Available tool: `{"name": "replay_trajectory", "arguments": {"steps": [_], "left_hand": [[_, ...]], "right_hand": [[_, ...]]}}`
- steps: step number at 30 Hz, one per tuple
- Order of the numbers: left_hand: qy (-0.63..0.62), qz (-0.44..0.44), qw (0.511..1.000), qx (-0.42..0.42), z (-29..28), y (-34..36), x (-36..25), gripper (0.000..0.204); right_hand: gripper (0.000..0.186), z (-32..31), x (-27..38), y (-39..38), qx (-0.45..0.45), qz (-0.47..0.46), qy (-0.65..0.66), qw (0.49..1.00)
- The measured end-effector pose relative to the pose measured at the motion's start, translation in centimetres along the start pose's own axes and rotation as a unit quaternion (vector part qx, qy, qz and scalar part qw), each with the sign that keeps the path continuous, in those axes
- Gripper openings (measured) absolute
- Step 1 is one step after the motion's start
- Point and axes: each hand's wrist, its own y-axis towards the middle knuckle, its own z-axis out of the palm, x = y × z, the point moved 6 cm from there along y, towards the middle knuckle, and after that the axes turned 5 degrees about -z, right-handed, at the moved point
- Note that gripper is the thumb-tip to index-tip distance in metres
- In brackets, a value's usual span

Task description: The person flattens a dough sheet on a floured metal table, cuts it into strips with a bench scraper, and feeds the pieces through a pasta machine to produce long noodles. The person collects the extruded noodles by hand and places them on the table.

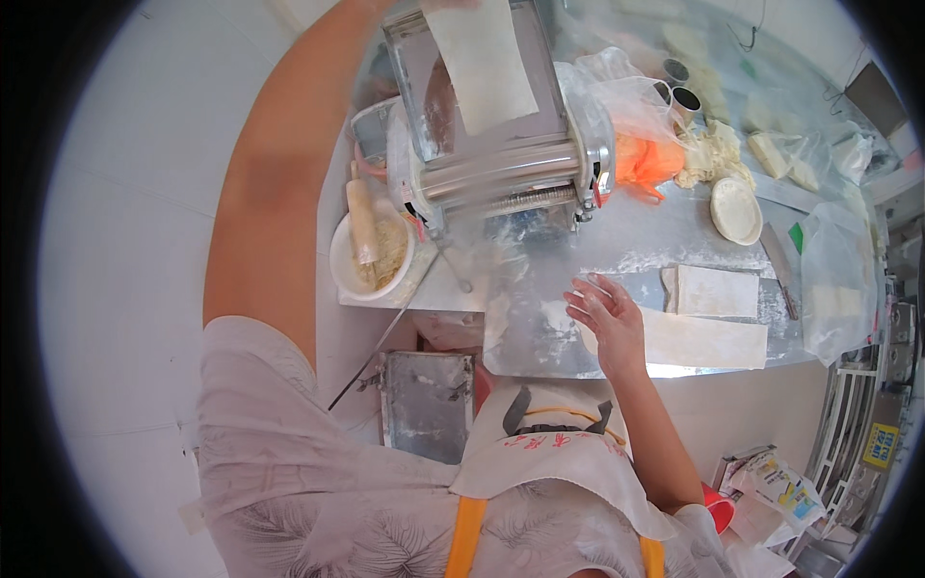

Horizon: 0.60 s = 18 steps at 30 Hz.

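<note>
My left forearm [265,173] reaches up past the top edge, where the hand is out of sight. A pale dough sheet [482,63] lies on the sloped tray of a steel roller machine [496,164]. My right hand [607,313] is open, fingers apart and dusted with flour, over the floured steel table [525,342] at the left end of a long dough strip [703,342]; whether it touches is unclear. A folded dough piece [713,291] lies just beyond that strip.
Left of the machine stand a white bowl [385,265] and a wooden rolling pin [362,217]. At right are a round dish [736,212], a knife [780,270], orange bags [641,164] and plastic-wrapped dough [829,299]. A tray [424,405] sits below the table.
</note>
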Motion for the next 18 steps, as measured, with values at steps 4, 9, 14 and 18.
{"name": "replay_trajectory", "arguments": {"steps": [4,9,14,18], "left_hand": [[-0.052,-0.021,0.998,0.034,3.4,0.4,0.9,0.038],[-0.107,-0.018,0.992,0.063,5.5,0.8,1.1,0.038],[0.041,0.016,0.999,0.018,6.3,2.1,1.6,0.04],[0.059,0.023,0.997,-0.044,7.9,2.8,4.4,0.043]], "right_hand": [[0.045,-2.6,0.0,-0.8,-0.028,0.0,-0.021,0.999],[0.038,-4.9,-1.0,-0.7,-0.032,0.029,-0.038,0.998],[0.036,-4.3,-2.6,0.1,-0.002,0.056,-0.028,0.998],[0.04,-3.8,-3.4,0.5,0.017,0.069,-0.033,0.997]]}}
